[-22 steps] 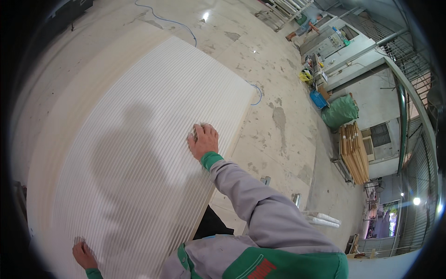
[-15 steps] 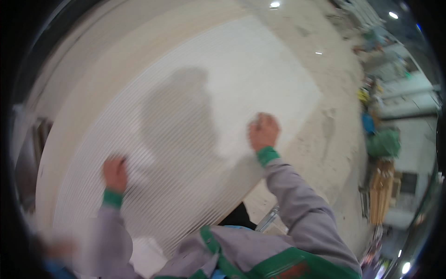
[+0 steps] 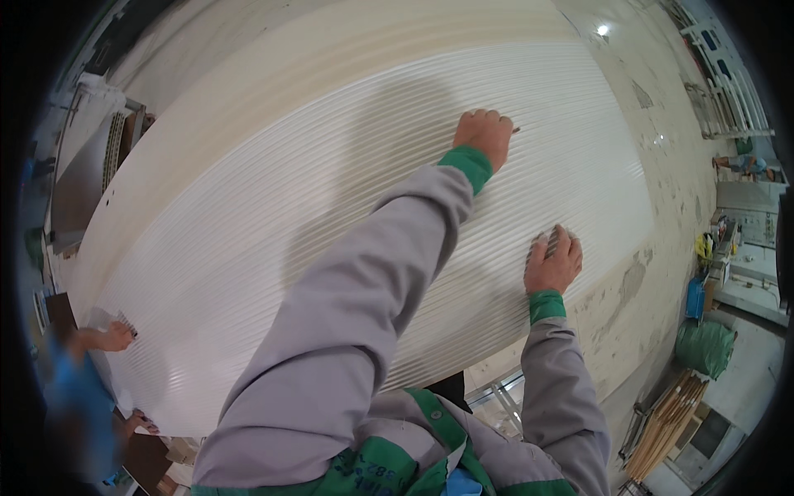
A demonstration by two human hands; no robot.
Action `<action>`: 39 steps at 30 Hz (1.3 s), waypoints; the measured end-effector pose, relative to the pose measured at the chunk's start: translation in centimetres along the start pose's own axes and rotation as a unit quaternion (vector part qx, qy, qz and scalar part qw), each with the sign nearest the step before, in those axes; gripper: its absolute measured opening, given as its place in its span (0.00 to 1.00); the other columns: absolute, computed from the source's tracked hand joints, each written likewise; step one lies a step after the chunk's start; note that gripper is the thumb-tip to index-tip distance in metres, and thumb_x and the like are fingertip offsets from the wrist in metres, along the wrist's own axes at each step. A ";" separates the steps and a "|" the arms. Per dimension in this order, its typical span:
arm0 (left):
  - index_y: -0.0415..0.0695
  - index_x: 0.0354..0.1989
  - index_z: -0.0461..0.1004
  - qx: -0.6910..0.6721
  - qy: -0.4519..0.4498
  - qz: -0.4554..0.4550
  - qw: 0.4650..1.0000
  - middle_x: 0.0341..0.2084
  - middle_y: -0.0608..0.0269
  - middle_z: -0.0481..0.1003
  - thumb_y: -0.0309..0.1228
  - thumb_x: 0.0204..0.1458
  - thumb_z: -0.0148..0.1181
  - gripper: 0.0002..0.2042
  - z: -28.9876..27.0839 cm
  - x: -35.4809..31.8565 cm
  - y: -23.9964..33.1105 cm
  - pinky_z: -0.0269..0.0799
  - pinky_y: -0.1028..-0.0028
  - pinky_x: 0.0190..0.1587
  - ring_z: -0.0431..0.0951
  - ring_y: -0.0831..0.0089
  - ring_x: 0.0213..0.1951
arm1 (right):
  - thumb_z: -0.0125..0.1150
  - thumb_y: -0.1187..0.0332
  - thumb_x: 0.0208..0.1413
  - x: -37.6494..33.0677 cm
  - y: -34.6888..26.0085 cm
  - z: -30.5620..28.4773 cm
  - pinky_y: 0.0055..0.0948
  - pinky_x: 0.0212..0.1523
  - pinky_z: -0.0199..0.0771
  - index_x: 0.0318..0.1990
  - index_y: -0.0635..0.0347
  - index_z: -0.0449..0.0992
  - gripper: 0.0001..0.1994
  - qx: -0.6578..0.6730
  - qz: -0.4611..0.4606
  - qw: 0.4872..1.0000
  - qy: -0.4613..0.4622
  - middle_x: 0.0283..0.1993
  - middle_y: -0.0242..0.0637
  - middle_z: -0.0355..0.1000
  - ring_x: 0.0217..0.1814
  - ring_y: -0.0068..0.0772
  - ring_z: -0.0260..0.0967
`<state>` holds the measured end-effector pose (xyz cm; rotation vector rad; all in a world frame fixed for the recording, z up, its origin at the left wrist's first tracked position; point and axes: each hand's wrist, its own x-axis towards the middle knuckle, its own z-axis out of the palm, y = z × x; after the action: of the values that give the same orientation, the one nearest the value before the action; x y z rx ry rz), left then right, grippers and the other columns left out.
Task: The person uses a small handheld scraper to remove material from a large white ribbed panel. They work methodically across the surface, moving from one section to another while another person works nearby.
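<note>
A large white panel with fine parallel ridges (image 3: 331, 248) spreads out under both arms, with a smooth beige border (image 3: 190, 169) along its far side. My left hand (image 3: 484, 139) is closed low over the ridges near the far right, the forearm stretched across the panel. A small dark tip pokes out beside its fingers; what it belongs to is hidden. My right hand (image 3: 554, 263) rests near the right part of the panel, fingers bent. Something greyish and striped shows between thumb and fingers, too unclear to name.
A co-worker in blue (image 3: 78, 397) stands at the panel's left end, one hand (image 3: 114, 336) on it. Along the right are a green sack (image 3: 705, 347), a blue container (image 3: 695, 298) and a bundle of wooden strips (image 3: 670, 426). Another person (image 3: 748, 165) is far off.
My left hand has swept from the panel's left side across to the far right. My right hand sits further right in the picture. The view has shifted, bringing the co-worker's hands into sight.
</note>
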<state>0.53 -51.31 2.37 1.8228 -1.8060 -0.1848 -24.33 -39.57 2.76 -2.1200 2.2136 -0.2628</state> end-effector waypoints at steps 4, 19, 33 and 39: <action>0.51 0.37 0.80 0.021 -0.026 -0.016 0.999 0.36 0.63 0.79 0.36 0.59 0.59 0.06 -6.1 -8.8 -6.1 0.70 0.56 0.47 0.78 0.60 0.43 | 0.58 0.57 0.63 -0.3 0.1 0.2 0.50 0.75 0.48 0.65 0.55 0.70 0.25 -0.030 -0.013 0.999 0.013 0.70 0.50 0.61 0.75 0.52 0.52; 0.47 0.40 0.79 0.264 -0.085 -0.294 0.915 0.38 0.62 0.80 0.32 0.59 0.60 0.05 -37.4 -48.6 -26.1 0.69 0.60 0.48 0.77 0.59 0.43 | 0.52 0.53 0.65 -1.3 -0.1 0.0 0.50 0.72 0.54 0.65 0.54 0.69 0.25 -0.028 -0.029 0.999 0.037 0.68 0.48 0.62 0.73 0.50 0.55; 0.43 0.37 0.80 0.087 0.022 -0.044 0.995 0.31 0.58 0.78 0.28 0.53 0.66 0.06 -25.1 -32.5 -20.5 0.74 0.60 0.39 0.78 0.56 0.35 | 0.52 0.55 0.66 -0.9 0.5 0.7 0.50 0.73 0.52 0.66 0.56 0.68 0.25 -0.002 -0.026 0.999 0.028 0.70 0.51 0.60 0.74 0.53 0.53; 0.45 0.36 0.80 0.023 0.015 -0.024 0.999 0.30 0.58 0.78 0.32 0.56 0.64 0.06 -11.6 -16.1 -11.5 0.75 0.59 0.40 0.78 0.57 0.37 | 0.55 0.56 0.64 -0.5 1.2 1.2 0.51 0.74 0.49 0.66 0.58 0.68 0.26 -0.021 -0.038 0.999 0.024 0.69 0.53 0.61 0.74 0.53 0.53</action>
<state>14.74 -33.30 2.00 1.8927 -1.7606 -0.1338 -25.28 -39.16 1.33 -2.2472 2.1849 -0.2766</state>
